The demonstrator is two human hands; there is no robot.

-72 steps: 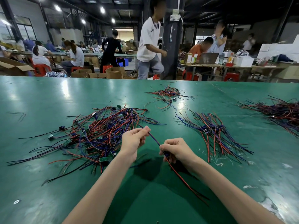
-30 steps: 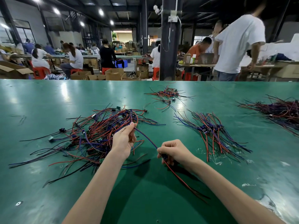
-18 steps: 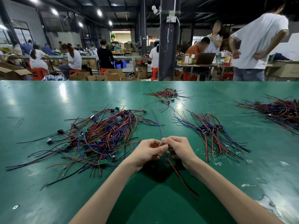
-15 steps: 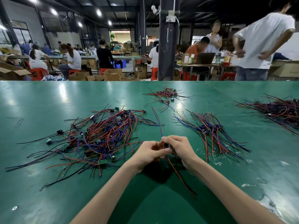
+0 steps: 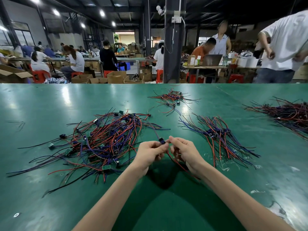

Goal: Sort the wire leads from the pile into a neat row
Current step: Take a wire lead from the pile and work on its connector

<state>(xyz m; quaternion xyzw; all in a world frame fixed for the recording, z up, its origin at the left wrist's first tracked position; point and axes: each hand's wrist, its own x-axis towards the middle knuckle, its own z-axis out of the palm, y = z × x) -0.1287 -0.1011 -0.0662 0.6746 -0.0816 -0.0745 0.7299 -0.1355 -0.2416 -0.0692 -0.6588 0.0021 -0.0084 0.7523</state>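
A tangled pile of red, blue and black wire leads [image 5: 103, 142] with small green boards lies left of centre on the green table [image 5: 166, 205]. Just right of it, my left hand [image 5: 150, 154] and my right hand [image 5: 183, 152] meet above the table. Both pinch one wire lead [image 5: 161, 140] at its small dark blue part. Its blue wire runs away from me toward the pile and its red wire trails down under my right hand. To the right lies a neater, fanned row of leads [image 5: 216, 137].
A small heap of leads [image 5: 172, 98] lies further back at centre, and a dark bundle [image 5: 290, 114] at the right edge. Beyond the table's far edge are a pillar [image 5: 171, 47], cardboard boxes, red stools and several people at benches.
My left hand drew back from the pile to join my right hand in front of me. The lead's blue wire came free of the pile and now points away from me.
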